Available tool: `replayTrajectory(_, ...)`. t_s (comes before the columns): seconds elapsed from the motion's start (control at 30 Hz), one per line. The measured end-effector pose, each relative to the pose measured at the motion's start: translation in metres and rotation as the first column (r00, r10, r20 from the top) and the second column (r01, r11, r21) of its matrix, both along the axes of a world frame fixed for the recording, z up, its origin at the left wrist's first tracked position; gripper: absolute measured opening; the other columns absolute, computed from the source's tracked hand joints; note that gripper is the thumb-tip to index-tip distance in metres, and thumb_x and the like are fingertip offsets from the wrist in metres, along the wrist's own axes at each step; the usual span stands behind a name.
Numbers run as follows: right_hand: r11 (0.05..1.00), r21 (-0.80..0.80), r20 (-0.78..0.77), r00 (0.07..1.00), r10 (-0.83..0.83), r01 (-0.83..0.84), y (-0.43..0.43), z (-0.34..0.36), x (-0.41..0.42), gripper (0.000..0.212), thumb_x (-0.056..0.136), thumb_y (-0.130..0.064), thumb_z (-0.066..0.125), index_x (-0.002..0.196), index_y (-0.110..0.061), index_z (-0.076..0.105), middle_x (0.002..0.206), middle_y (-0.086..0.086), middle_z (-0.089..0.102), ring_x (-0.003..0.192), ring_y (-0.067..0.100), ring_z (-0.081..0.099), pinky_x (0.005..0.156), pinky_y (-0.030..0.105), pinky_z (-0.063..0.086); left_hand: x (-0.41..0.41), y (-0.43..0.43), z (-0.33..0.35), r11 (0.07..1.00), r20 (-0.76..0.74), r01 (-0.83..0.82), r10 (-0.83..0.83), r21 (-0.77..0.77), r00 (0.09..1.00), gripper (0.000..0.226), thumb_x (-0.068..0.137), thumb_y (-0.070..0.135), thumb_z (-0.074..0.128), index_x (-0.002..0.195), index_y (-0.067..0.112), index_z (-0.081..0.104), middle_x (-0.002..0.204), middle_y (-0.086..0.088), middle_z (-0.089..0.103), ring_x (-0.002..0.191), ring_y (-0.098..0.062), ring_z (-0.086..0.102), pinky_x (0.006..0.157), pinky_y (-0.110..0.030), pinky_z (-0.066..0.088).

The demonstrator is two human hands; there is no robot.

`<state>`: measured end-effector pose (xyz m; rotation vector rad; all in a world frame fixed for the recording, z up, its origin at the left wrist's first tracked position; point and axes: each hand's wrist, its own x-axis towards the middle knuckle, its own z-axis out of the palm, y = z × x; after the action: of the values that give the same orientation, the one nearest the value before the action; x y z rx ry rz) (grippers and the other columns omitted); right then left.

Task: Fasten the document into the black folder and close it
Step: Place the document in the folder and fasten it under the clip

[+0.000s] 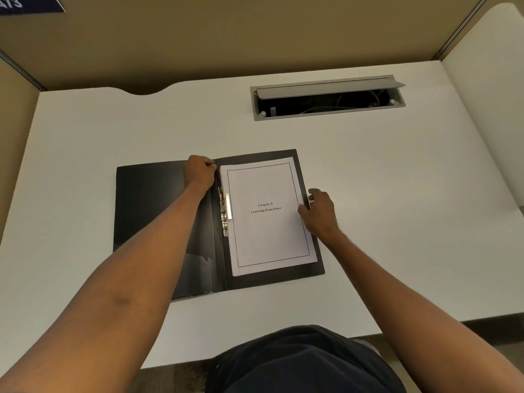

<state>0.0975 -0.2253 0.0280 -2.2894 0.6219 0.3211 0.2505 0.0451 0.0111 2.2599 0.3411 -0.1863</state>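
Here, document [269, 217] between left hand [200, 173], right hand [319, 212]

On the white desk [113, 137]: 1 open black plastic folder [153, 211], 1 white printed document [269, 222], 1 metal spring clip [225, 214], 1 grey cable hatch [329, 89], 2 bare hands.

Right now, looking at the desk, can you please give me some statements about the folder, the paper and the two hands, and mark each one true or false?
1. The black folder lies open on the white desk. True.
2. The document lies on the folder's left half. False: it lies on the right half, beside the metal clip.
3. The left hand is at the folder's top edge, near the spine. True.
4. The right hand rests on the cable hatch. False: it is at the document's right edge.
5. The cable hatch lid is shut. False: it is open, with cables showing.
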Motion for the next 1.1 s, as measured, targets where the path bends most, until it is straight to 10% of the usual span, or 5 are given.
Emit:
replayTrajectory(0.37,0.998,-0.004,0.002,0.998,0.062,-0.062,0.008,-0.006,0.014,0.045,0.095,-0.015,0.065,0.137,-0.002,0.053,0.126,0.016,0.057,0.117,0.032,0.056,0.098,0.035,0.044,-0.002,-0.009,-0.003,0.985,-0.001,-0.057,0.057,-0.162,0.998,0.024,0.095,0.018,0.073,0.098,-0.005,0.08,0.096,-0.022,0.077,0.08,-0.025,0.066,0.085,-0.049,0.063)
replayTrajectory(1.1,0.957,-0.12,-0.051,0.964,0.261,-0.265,0.017,-0.019,-0.004,0.08,0.086,-0.017,0.08,0.155,-0.007,0.039,0.148,0.01,0.036,0.141,0.028,0.035,0.117,0.034,0.035,-0.009,-0.013,-0.005,0.999,0.035,-0.029,0.031,-0.04,0.999,0.015,0.09,0.004,0.075,0.104,0.002,0.081,0.103,-0.016,0.078,0.093,-0.032,0.075,0.087,-0.046,0.063)
